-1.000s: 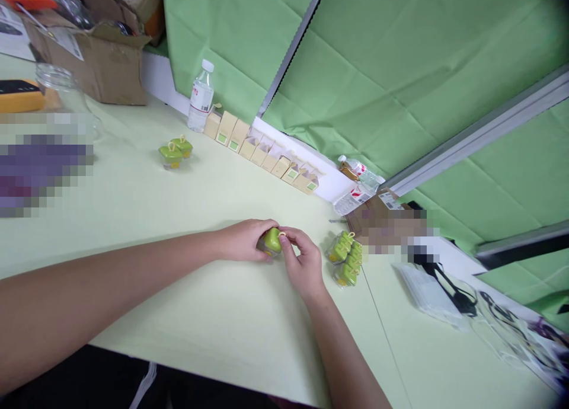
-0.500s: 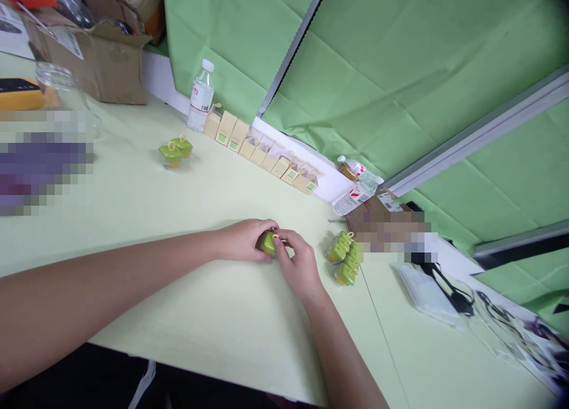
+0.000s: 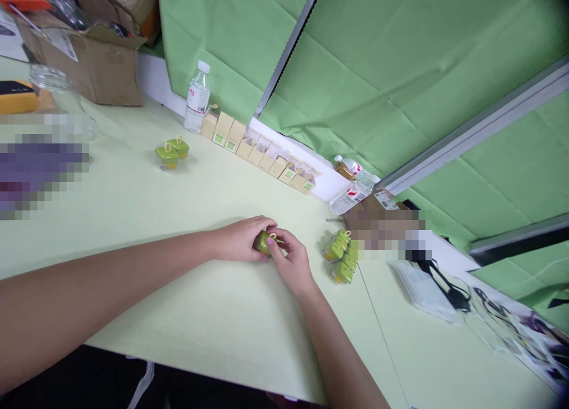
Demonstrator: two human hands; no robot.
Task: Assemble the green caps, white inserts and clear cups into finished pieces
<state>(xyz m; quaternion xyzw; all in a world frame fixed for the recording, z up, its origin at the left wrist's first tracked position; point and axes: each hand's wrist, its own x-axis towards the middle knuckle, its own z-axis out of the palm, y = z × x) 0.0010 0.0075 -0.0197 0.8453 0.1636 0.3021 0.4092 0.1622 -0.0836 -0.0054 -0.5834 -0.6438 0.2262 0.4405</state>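
Between my two hands, low over the pale table (image 3: 213, 320), is a small clear container with a green lid (image 3: 263, 242) and a pale loop on top. My left hand (image 3: 242, 239) is wrapped round its left side. My right hand (image 3: 291, 259) closes on it from the right, thumb pressed on the lid beside the loop; its other fingertips are partly hidden. Several matching green-lidded containers (image 3: 341, 272) stand clustered to the right of my right hand. Two more green-lidded containers (image 3: 167, 156) sit together farther back on the left.
A row of small cardboard boxes (image 3: 258, 152) lines the back edge beside an upright water bottle (image 3: 197, 101). More bottles (image 3: 358, 184) lie at back right, near a brown carton (image 3: 382, 210). An open cardboard box (image 3: 106, 68) and a glass jar (image 3: 53, 95) stand left; cables (image 3: 493, 314) lie right.
My right thumb has moved left, from the loop's edge onto the container's lid. The whole view has shifted slightly; the other containers and boxes keep their places.
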